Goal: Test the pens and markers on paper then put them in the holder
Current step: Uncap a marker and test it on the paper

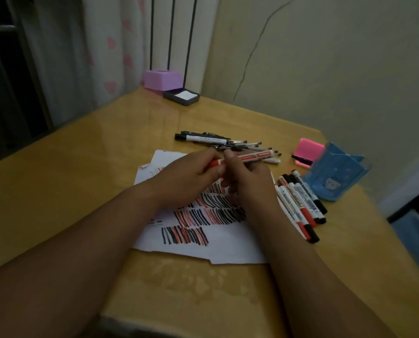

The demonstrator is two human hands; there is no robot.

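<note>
A red marker (254, 156) lies crosswise above the white paper (228, 250), held by both hands. My left hand (191, 179) grips its red cap end. My right hand (247, 176) grips the barrel just right of that. The paper carries rows of red and black strokes. A pile of pens (218, 141) lies beyond the hands. Several red and black markers (301, 206) lie in a row right of the paper. The blue holder (335, 176) stands at the right, and nothing shows above its rim.
A pink sticky-note pad (307, 151) lies behind the holder. At the far corner of the yellow table (81, 167) sit a purple box (162, 79) and a dark tray with white paper (181, 96). The wall is close on the right.
</note>
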